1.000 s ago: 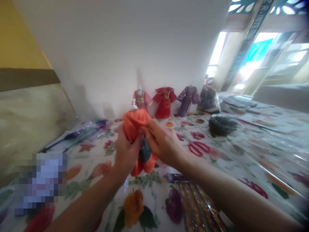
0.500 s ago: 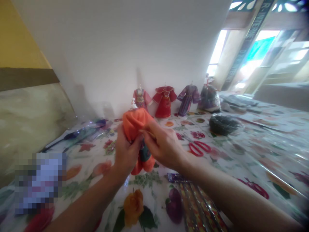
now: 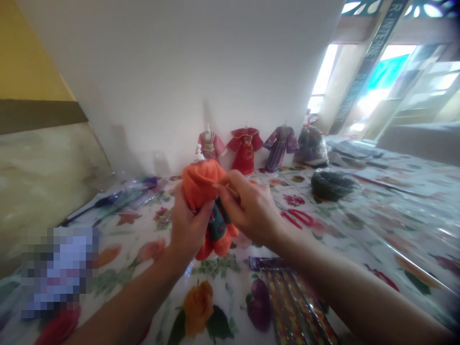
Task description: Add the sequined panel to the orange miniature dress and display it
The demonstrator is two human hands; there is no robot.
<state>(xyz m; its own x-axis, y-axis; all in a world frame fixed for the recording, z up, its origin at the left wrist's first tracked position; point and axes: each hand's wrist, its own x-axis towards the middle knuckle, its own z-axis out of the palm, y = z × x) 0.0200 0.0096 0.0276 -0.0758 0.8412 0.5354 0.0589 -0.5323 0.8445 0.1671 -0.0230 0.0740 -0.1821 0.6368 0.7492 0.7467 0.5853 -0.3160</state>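
Observation:
My left hand [image 3: 190, 218] is wrapped round a small doll outfit [image 3: 203, 181] in orange cloth, with dark green patterned panels and rounded orange lower ends. A white stand top [image 3: 199, 152] pokes out above it. My right hand [image 3: 251, 203] is closed in a pinch at the right side of the orange cloth. Something thin and pale shows at its fingertips; what it is I cannot make out. Red-handled scissors [image 3: 300, 218] lie on the table just beyond my right wrist.
Along the wall stand a pink doll dress [image 3: 212, 143], a red one [image 3: 246, 148] and a purple one [image 3: 280, 148]. A dark coil in plastic [image 3: 332, 184] lies right. Patterned strips [image 3: 293, 297] lie in front; plastic packets [image 3: 118, 196] lie left. A flowered cloth [image 3: 165, 306] covers the table.
My right hand has shifted slightly up and right, still pinched by the orange cloth. More of the green panels and lower ends shows now. My left hand keeps its hold in the same place.

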